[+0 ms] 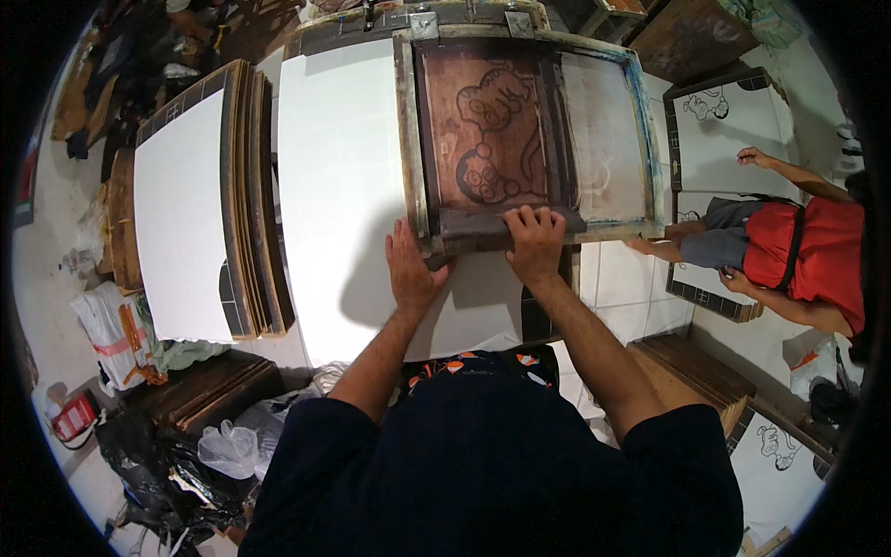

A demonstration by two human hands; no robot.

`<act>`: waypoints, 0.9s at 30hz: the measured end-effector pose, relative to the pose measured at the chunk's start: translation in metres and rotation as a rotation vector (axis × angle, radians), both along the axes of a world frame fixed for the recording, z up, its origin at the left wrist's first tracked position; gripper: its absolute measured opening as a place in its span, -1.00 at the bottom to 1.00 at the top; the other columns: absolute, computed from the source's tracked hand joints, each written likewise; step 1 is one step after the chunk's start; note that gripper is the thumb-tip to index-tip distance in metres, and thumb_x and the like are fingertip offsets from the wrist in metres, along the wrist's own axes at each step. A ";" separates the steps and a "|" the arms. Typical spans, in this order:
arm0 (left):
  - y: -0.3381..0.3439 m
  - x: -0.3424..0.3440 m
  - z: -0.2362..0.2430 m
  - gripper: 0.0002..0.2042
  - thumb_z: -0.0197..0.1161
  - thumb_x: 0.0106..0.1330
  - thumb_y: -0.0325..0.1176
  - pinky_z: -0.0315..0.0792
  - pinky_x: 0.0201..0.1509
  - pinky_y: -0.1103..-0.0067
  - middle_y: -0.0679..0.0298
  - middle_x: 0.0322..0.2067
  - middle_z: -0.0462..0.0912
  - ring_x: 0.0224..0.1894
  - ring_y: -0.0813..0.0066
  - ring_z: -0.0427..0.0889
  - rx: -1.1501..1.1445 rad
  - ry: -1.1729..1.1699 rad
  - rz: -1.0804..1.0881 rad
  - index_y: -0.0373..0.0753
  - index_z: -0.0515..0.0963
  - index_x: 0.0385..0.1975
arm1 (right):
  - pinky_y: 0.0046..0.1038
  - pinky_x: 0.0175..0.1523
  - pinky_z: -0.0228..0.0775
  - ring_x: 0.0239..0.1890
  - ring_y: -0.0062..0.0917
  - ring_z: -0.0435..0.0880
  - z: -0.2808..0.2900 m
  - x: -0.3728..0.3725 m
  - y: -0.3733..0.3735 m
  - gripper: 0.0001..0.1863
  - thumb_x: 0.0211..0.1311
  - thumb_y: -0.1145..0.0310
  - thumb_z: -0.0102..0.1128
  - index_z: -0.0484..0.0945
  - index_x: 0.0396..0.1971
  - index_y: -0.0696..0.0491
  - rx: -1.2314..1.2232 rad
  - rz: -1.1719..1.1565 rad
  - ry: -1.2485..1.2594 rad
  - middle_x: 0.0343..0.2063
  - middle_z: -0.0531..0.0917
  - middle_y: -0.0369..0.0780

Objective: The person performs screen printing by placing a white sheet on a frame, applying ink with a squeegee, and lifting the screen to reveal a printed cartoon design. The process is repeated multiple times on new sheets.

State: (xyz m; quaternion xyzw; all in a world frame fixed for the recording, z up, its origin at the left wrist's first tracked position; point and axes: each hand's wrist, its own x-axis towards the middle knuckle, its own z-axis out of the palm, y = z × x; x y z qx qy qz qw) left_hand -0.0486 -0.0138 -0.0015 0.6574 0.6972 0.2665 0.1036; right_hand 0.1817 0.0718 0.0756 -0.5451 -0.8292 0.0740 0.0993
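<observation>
A wooden screen-printing frame (654,139) lies over a board covered with white cloth (339,186). Its mesh (501,139) shows dark outlines of cartoon figures in a reddish-brown window. Along the near end of that window sits a dark bar that looks like a squeegee (464,221). My right hand (538,243) has its fingers bent over the bar, thumb on the near side. Fingers stretched and thumb apart, my left hand (414,269) rests at the frame's near left corner, partly over the white cloth. The underside of the frame is hidden.
Stacked boards with a white-covered top (181,218) stand at left. Plastic bags (227,450) lie at lower left. On the right, a person in red (812,246) stands beside printed boards (729,121). Two metal hinges (424,25) hold the frame's far edge.
</observation>
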 end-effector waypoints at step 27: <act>0.004 0.005 0.038 -0.02 0.48 0.06 -0.56 0.39 0.43 0.26 -0.19 0.28 0.51 0.30 -0.04 0.57 -0.139 -0.682 0.212 -0.37 0.09 0.55 | -0.11 0.16 0.31 0.01 -0.28 0.60 0.026 -0.001 0.102 -0.57 0.02 0.36 0.53 0.64 -0.05 -0.05 -0.006 0.136 0.074 -0.17 0.69 -0.28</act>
